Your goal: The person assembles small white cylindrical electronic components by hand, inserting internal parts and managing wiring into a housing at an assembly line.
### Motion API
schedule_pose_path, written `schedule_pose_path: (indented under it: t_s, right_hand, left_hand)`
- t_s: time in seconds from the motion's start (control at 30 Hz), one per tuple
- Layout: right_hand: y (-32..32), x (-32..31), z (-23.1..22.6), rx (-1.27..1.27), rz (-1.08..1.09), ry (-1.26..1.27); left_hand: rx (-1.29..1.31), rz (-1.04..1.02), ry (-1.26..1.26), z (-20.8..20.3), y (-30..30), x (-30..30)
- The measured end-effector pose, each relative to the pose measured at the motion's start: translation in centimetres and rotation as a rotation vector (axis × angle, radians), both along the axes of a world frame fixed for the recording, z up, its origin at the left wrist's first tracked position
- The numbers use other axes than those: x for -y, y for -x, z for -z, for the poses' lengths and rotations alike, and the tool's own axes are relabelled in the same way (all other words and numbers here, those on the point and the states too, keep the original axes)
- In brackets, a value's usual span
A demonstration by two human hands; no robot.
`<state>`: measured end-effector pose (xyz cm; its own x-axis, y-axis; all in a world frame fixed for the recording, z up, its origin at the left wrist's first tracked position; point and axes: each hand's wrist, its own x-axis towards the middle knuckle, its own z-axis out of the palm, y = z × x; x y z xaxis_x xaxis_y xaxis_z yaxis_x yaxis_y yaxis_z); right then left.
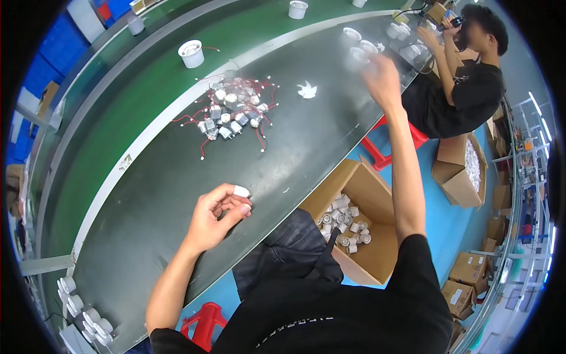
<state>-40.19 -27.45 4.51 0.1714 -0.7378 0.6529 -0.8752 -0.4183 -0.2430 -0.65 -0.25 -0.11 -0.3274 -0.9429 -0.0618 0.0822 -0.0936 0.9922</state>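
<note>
Above the dark green work surface (pixel 159 194), my left hand (pixel 217 217) rests near the front edge with its fingers loosely curled. A white cover sits on its index fingertip; the thumb and index tip are apart, with nothing visible between them. At the far right, my right hand (pixel 382 79) reaches to a group of white plastic cups (pixel 352 33). Motion blur smears its fingers and the nearest cup, so any grip is unclear. Between the hands lie a heap of small motors (pixel 227 115) with red and black wires and a white bladed piece (pixel 306 89).
A green conveyor belt (pixel 135 106) curves behind, carrying a white cup (pixel 191 54) and others. Below the edge stands a cardboard box (pixel 377 203) holding white cylindrical parts. More white parts (pixel 97 324) sit at lower left. A co-worker (pixel 480 88) sits at the far right by a red stool (pixel 383 159).
</note>
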Motion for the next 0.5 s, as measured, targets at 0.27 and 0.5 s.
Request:
schedule_pose_path:
  t_s: [0.27, 0.5]
  right_hand:
    - [-1.4, 5.1, -0.4, -0.655, 0.131, -0.192]
    - [-7.2, -7.4, -4.5, 0.504, -0.276, -0.63]
  left_hand:
    - [-0.027, -0.008, 0.055, 0.4, 0.1, 0.0]
    - [-0.015, -0.135, 0.106, 0.4, 0.0, -0.4]
